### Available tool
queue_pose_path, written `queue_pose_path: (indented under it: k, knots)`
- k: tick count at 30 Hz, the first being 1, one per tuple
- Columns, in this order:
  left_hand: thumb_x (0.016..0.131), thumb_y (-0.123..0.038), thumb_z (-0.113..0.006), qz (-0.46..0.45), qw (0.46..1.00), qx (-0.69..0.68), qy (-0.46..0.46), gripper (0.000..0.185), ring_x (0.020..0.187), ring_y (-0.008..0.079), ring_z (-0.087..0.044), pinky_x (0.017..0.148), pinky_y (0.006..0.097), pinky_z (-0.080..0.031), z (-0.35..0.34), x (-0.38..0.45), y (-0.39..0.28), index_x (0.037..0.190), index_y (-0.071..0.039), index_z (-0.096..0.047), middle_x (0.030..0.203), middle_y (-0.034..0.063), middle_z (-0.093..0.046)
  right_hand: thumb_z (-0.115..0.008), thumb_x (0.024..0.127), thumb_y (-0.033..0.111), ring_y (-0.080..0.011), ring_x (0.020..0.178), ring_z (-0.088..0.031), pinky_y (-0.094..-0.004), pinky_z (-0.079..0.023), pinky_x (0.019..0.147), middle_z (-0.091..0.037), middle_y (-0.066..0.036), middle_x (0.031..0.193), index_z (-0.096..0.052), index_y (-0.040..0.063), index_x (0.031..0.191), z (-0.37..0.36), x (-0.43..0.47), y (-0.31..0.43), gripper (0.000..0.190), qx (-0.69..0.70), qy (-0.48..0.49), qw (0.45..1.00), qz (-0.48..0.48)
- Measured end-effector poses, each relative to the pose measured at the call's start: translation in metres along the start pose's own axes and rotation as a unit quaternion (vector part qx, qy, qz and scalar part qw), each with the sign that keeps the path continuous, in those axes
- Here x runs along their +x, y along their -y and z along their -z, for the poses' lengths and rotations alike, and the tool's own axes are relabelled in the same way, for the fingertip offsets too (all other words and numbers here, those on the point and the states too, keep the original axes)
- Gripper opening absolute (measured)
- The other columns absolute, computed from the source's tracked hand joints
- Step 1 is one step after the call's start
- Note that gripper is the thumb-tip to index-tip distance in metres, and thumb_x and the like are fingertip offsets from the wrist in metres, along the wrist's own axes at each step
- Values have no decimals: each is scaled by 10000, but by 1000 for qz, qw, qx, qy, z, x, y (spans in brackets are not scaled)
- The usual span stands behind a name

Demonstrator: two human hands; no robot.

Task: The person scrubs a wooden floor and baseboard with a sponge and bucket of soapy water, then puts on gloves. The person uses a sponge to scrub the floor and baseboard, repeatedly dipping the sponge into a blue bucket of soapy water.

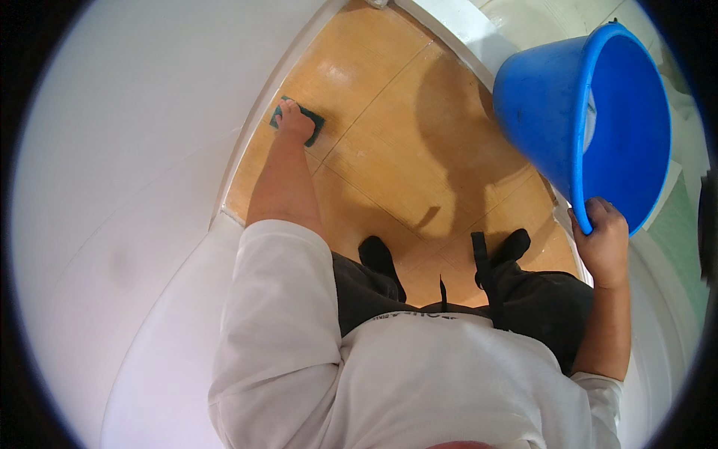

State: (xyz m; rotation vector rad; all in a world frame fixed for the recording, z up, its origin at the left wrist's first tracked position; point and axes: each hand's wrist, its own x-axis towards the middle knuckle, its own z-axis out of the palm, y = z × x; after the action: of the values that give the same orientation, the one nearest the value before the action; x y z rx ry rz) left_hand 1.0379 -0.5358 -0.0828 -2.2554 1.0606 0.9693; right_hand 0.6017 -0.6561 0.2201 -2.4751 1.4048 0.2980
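My left hand (295,122) lies on a dark green scouring pad (316,130), pressed flat on the orange-brown tiled floor (370,140) close to the left wall. Over at the right, my right hand (603,238) grips the rim of a large blue plastic bucket (538,95). The bucket is tilted, its mouth facing right. Something whitish (589,120) shows at the inner wall near the rim; what it is I cannot tell. The far part of the bucket's bottom is hidden.
A white wall (129,112) with a skirting edge runs along the left. My feet in black socks (377,253) stand on the tiles. A white raised sill (457,28) borders the floor at the upper right, with pale tiles beyond it. A black strap (481,255) hangs at my waist.
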Motion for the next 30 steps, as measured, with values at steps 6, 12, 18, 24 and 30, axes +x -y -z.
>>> queue_pose_path:
  k: [6,12,18,24,30]
  knots:
    - [840,-229,-388,89,984,-140,73,670,1353,352,-106,1025,542,-241,-58,-57,-36,1415,-72,-82,1486,91,34,-615,633,68,-343,641,-547,-416,-436,565,-564,-141,688,-544,40,645,0,3,-1,77,-6,4,1000,5]
    - [826,-181,-375,66,997,-36,7,660,1361,327,-88,1028,526,-244,-34,4,7,1415,-66,-99,1489,91,1,-617,632,73,-340,633,-547,-417,-436,561,-562,-141,680,-548,40,644,-1,-1,-5,76,5,9,1000,2]
    - [827,-146,-384,79,992,-94,-10,669,1359,330,-98,1045,503,-240,-17,-14,1,1415,-59,-77,1490,82,2,-613,628,66,-336,635,-548,-412,-439,566,-563,-138,677,-552,35,648,-1,0,2,71,-6,-4,1000,2]
    - [842,-169,-394,84,992,-85,40,664,1367,312,-47,1031,538,-237,-39,-50,-20,1416,-62,-78,1491,79,29,-619,627,71,-341,636,-542,-410,-436,565,-562,-139,684,-552,36,657,0,-1,-6,81,-4,18,1000,0]
    - [840,-193,-393,10,999,39,-15,652,1367,309,31,1074,512,-135,-6,2,17,1378,56,-121,1480,129,-75,-620,628,73,-340,637,-543,-413,-434,566,-560,-138,683,-552,38,655,-1,-2,-1,81,-12,12,1000,3]
